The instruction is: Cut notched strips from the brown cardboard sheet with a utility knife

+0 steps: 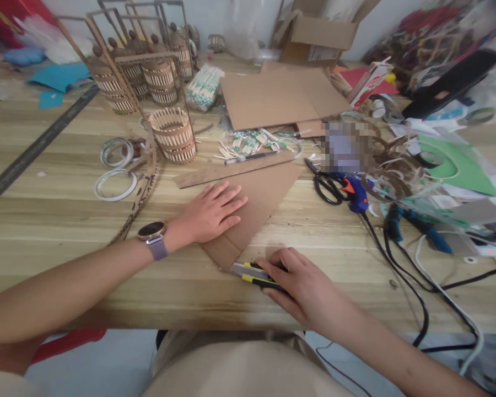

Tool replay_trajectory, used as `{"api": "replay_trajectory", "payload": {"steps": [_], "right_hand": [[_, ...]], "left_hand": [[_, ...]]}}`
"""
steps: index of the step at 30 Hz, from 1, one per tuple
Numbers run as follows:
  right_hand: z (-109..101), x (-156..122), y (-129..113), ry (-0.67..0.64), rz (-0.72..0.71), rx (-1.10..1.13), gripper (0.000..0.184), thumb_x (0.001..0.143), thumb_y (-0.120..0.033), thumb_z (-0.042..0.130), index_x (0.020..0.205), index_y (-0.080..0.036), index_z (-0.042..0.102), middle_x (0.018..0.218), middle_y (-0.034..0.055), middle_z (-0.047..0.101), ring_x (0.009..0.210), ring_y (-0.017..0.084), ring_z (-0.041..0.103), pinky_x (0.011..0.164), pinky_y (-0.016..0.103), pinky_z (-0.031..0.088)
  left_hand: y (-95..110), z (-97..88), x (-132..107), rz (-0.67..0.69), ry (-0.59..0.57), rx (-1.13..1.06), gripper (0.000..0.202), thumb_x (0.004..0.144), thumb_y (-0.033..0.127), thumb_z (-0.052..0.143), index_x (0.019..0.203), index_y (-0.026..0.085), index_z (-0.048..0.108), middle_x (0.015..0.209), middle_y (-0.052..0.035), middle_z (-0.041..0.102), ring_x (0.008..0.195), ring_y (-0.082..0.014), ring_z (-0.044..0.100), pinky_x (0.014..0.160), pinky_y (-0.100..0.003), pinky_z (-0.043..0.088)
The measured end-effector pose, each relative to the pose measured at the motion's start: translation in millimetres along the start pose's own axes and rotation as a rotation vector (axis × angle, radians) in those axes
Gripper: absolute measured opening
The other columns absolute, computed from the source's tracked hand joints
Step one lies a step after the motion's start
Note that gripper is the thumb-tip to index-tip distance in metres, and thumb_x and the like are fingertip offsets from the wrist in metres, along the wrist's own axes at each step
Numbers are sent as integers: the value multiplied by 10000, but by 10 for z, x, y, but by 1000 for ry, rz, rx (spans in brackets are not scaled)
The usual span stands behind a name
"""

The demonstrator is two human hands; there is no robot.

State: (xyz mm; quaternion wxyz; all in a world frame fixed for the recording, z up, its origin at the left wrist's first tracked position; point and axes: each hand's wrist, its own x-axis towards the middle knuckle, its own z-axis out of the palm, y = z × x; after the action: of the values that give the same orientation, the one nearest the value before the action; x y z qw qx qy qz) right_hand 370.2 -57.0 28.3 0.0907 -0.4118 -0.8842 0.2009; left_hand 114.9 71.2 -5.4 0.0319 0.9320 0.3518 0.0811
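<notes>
Your brown cardboard triangle point(258, 201) lies flat, narrow corner toward you; your yellow-and-black utility knife point(252, 273) meets that near corner.

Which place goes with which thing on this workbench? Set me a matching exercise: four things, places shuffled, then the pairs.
Things
1. utility knife
2. cardboard piece
3. scissors
4. wooden ruler

Places
A. pressed flat under the left hand
B. beside the blue glue gun
C. gripped in the right hand
D. along the cardboard piece's far edge

Pairs: 1-C, 2-A, 3-B, 4-D
</notes>
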Motion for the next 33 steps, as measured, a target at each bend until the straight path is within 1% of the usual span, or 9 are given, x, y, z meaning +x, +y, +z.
{"api": "replay_trajectory", "payload": {"steps": [8, 12, 14, 19, 23, 25, 28, 30, 33], "right_hand": [[-63, -112, 11, -56, -10, -1, 389, 919, -217, 578, 1303, -167, 616, 1028, 114, 635, 954, 257, 610, 830, 417, 563], [-110, -267, 202, 8, 22, -47, 379, 948, -247, 551, 1311, -161, 618, 1067, 139, 649, 1007, 271, 627, 856, 432, 563], [-128, -323, 291, 9, 34, -65, 417, 952, -306, 575, 1350, -184, 599, 1096, 134, 661, 1032, 272, 636, 882, 435, 560], [-199, -259, 402, -8, 7, -78, 669, 903, -528, 634, 1451, -162, 521, 1186, 165, 672, 1140, 312, 623, 939, 469, 550], [-285, -32, 549, 36, 42, -99, 479, 993, -441, 500, 1371, -165, 603, 1202, 176, 685, 1157, 305, 633, 958, 480, 545], [-315, 96, 650, 74, 52, -91, 428, 1010, -403, 462, 1301, -154, 652, 1178, 180, 692, 1128, 298, 649, 949, 475, 552], [-339, 259, 773, 113, 44, -81, 390, 1007, -379, 476, 1234, -142, 686, 1121, 172, 701, 1059, 276, 670, 920, 446, 570], [-351, 347, 825, 132, 21, -95, 360, 1007, -349, 482, 1213, -138, 690, 1098, 161, 705, 1034, 261, 672, 909, 424, 575], [-380, 481, 880, 185, -47, -178, 332, 1011, -276, 465, 1226, -137, 677, 1146, 157, 706, 1057, 258, 663, 919, 412, 567]], "left_hand": [[13, -51, -8, -19, -54, -10, 601, 1042, 552, 330, 1539, 227, 424, 1626, -92, 356, 1508, -396, 241, 1210, -590, 230], [115, -135, 55, -167, -133, -81, 860, 853, 808, 476, 1513, 257, 461, 1662, -136, 248, 1503, -490, 177, 1176, -656, 243], [196, -203, 133, -261, -178, -101, 997, 735, 864, 571, 1495, 227, 476, 1678, -178, 157, 1495, -519, 168, 1172, -659, 236], [371, -370, 350, -356, -295, -128, 1063, 690, 775, 691, 1536, 207, 387, 1688, -207, 26, 1503, -512, 133, 1154, -671, 220], [455, -371, 422, -375, -360, -188, 1191, 645, 785, 706, 1602, 259, 233, 1693, -172, -79, 1507, -535, 3, 1112, -773, 126], [479, -358, 422, -382, -361, -200, 1202, 637, 768, 717, 1607, 263, 217, 1695, -167, -72, 1504, -539, -9, 1093, -801, 104], [449, -405, 395, -375, -328, -223, 1087, 686, 709, 707, 1585, 263, 290, 1698, -162, -45, 1503, -522, 55, 1112, -760, 155], [359, -494, 372, -349, -330, -292, 1039, 714, 719, 671, 1575, 258, 319, 1700, -156, 10, 1508, -502, 78, 1142, -707, 183], [151, -675, 357, -292, -323, -468, 1001, 763, 713, 613, 1578, 220, 307, 1675, -144, 204, 1525, -409, 149, 1208, -565, 202]]}}
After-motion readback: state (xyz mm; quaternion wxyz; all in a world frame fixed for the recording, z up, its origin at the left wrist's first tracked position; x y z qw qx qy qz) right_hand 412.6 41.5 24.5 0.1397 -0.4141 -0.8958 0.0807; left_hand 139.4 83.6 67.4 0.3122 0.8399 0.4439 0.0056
